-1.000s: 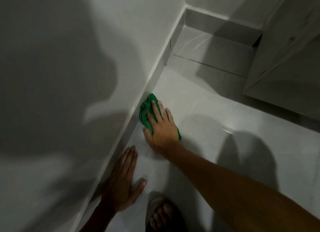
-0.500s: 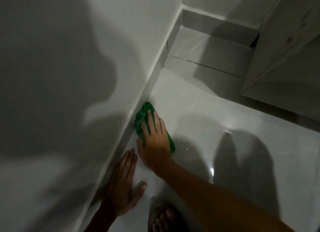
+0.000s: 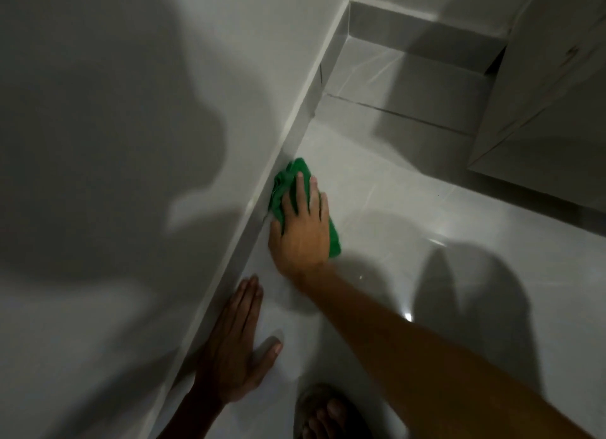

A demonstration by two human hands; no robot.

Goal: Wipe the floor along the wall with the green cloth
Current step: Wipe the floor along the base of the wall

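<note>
The right hand (image 3: 300, 228) lies flat with its grip spread open, pressing the crumpled green cloth (image 3: 288, 184) onto the shiny pale tiled floor (image 3: 393, 215). The cloth's left edge touches the grey strip at the bottom of the white wall (image 3: 131, 77). The left hand (image 3: 234, 346) rests flat on the floor near the wall, its grip open and holding nothing. The cloth could bunch up and slip out, since nothing pinches it. Ahead of the grip the floor is open up to the corner; a pale cabinet (image 3: 541, 110) stands on the right.
</note>
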